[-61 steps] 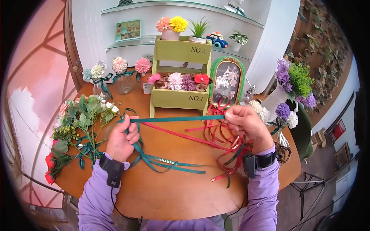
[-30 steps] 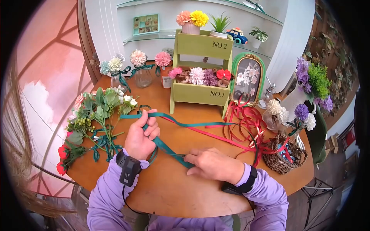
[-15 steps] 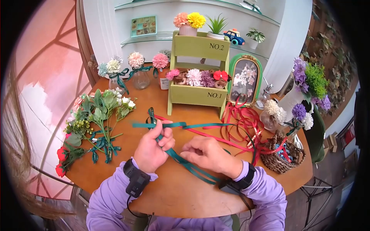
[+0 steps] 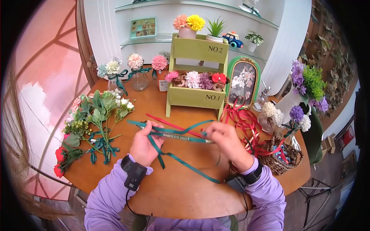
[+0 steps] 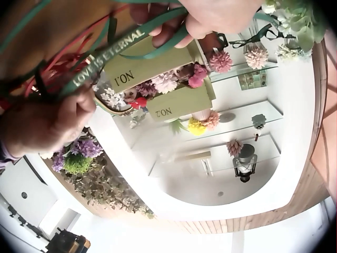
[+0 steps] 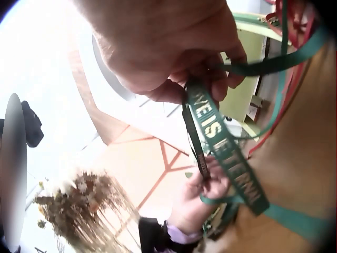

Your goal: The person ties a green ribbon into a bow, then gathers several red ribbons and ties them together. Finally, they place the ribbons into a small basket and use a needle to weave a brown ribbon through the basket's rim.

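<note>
My left hand (image 4: 143, 147) pinches a dark green ribbon (image 4: 181, 137) over the middle of the table. To its right, my right hand (image 4: 230, 144) grips the same ribbon, so bands of it stretch between both hands. Gold letters reading "LOVE IS ETERNAL" show on the ribbon (image 5: 109, 57) in the left wrist view. One loose length droops below the hands, toward the right wrist. In the right wrist view the lettered ribbon (image 6: 226, 147) hangs from the thumb and fingertips. A red ribbon (image 4: 163, 121) lies on the table behind the hands.
Tangled red ribbons (image 4: 243, 121) lie at the right, beside a woven basket (image 4: 283, 163). Artificial flowers (image 4: 98, 115) cover the left side. At the back stand a green two-tier stand (image 4: 196, 98), an oval frame (image 4: 257, 79) and a glass vase (image 4: 140, 81).
The hands stretched a green ribbon apart, then came close together, and the right hand worked lower down. Now the right hand has moved up and right, drawing ribbon between the hands.
</note>
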Motion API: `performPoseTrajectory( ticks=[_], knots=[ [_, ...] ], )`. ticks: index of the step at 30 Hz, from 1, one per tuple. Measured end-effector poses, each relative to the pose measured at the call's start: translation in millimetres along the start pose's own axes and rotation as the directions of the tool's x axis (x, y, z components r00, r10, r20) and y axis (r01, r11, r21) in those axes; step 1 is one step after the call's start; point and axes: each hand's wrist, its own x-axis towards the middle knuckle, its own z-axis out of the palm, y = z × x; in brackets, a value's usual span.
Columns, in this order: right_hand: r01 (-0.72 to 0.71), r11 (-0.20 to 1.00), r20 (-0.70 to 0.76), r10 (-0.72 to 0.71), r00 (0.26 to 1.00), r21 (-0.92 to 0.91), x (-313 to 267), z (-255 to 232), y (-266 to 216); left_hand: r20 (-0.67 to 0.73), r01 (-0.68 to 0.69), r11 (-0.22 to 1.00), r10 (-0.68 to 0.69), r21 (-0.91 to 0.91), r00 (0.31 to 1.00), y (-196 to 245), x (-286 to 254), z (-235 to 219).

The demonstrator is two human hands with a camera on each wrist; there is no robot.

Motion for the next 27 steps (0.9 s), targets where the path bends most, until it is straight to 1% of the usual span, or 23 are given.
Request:
performPoseTrajectory(
  ticks=[1, 2, 3, 4, 5, 7, 9, 10, 11, 13, 14, 15, 17, 18, 21, 22, 23, 24, 25, 26, 27],
  knots=[
    [-0.056, 0.99, -0.057, 0.064, 0.996, 0.131, 5.1, -8.5, -2.6, -0.016, -0.023, 0.999, 0.022, -0.03, 1.0, 1.4, 3.5, -5.3],
    [-0.026, 0.992, -0.105, 0.04, 0.994, 0.126, 10.7, -19.8, -1.6, 0.025, -0.039, 0.999, 0.039, -0.012, 0.999, 3.6, 7.1, -12.1],
    [0.003, 0.993, -0.152, 0.016, 0.988, 0.12, 16.0, -32.7, 1.8, 0.032, -0.034, 0.999, 0.035, -0.015, 0.999, 4.9, 8.2, -15.8],
    [0.001, 0.994, -0.179, 0.018, 0.984, 0.106, 18.7, -44.1, 0.2, 0.022, -0.055, 0.998, 0.055, -0.015, 0.998, 5.7, 8.6, -16.0],
    [-0.031, 0.986, -0.285, 0.078, 0.955, 0.164, 17.7, -51.1, -6.5, 0.014, -0.075, 0.997, 0.075, -0.014, 0.997, 6.7, 9.5, -16.1],
    [0.088, 0.973, -0.49, 0.029, 0.871, 0.214, 20.5, -69.7, -8.0, 0.041, -0.082, 0.997, 0.083, -0.006, 0.996, 9.5, 9.7, -15.0],
    [0.215, 0.891, -0.574, 0.061, 0.817, 0.4, 21.5, -89.9, -16.2, -0.067, -0.138, 0.989, 0.142, 0.059, 0.988, 13.4, 7.6, -7.7],
    [0.237, 0.87, -0.596, 0.078, 0.799, 0.432, 18.6, -100.1, -25.0, -0.06, -0.163, 0.985, 0.166, 0.051, 0.984, 14.6, 8.2, -8.2],
    [0.282, 0.866, -0.647, 0.06, 0.76, 0.412, 16.1, -108.6, -30.5, -0.049, -0.151, 0.987, 0.153, 0.046, 0.987, 16.4, 8.4, -9.5],
    [0.45, 0.787, -0.724, -0.006, 0.69, 0.422, 11.8, -130.1, -37.2, 0.012, -0.178, 0.984, 0.178, 0.023, 0.984, 20.5, 8.9, -8.9],
    [0.488, 0.789, -0.764, -0.038, 0.644, 0.373, 9.5, -141.9, -39.0, -0.012, -0.185, 0.983, 0.185, 0.006, 0.983, 22.0, 8.8, -3.3],
    [0.523, 0.782, -0.756, -0.103, 0.646, 0.34, 4.3, -157.5, -35.9, -0.004, -0.177, 0.984, 0.177, 0.004, 0.984, 22.1, 10.8, -3.0],
    [0.565, 0.795, -0.829, -0.152, 0.538, 0.221, 2.8, -169.1, -39.6, -0.022, -0.186, 0.98, 0.185, -0.075, 0.982, 25.1, 12.6, -6.0],
    [0.566, 0.795, -0.83, -0.152, 0.536, 0.219, 0.9, -173.2, -39.8, -0.02, -0.184, 0.98, 0.183, -0.074, 0.983, 26.4, 13.1, -10.4],
    [0.548, 0.815, -0.816, -0.18, 0.55, 0.189, 0.4, -174.7, -41.4, 0.149, -0.083, 0.996, 0.088, -0.04, 0.985, 29.0, 16.8, -25.8],
    [0.522, 0.834, -0.807, -0.181, 0.563, 0.177, 1.4, -168.4, -48.0, 0.15, -0.082, 0.996, 0.087, -0.037, 0.985, 29.3, 14.6, -19.6],
    [0.495, 0.853, -0.797, -0.181, 0.576, 0.164, 1.6, -164.2, -53.9, 0.109, 0.028, 0.998, -0.034, 0.057, 0.993, 29.4, 9.5, -7.2],
    [0.495, 0.853, -0.8, -0.179, 0.573, 0.164, 0.7, -162.7, -57.5, 0.057, 0.142, 0.979, -0.151, 0.145, 0.987, 30.1, 4.0, 4.0],
    [0.511, 0.853, -0.773, -0.252, 0.583, 0.108, -0.2, -161.6, -60.8, 0.057, 0.144, 0.978, -0.154, 0.148, 0.986, 31.8, -0.5, 11.6],
    [0.528, 0.848, -0.739, -0.323, 0.591, 0.052, -1.2, -161.2, -64.0, 0.165, 0.297, 0.918, -0.346, 0.262, 0.924, 33.7, -5.1, 18.5],
    [0.528, 0.848, -0.741, -0.323, 0.589, 0.05, -3.0, -162.1, -67.5, 0.246, 0.418, 0.821, -0.53, 0.388, 0.812, 34.8, -9.7, 25.1]
  ],
)
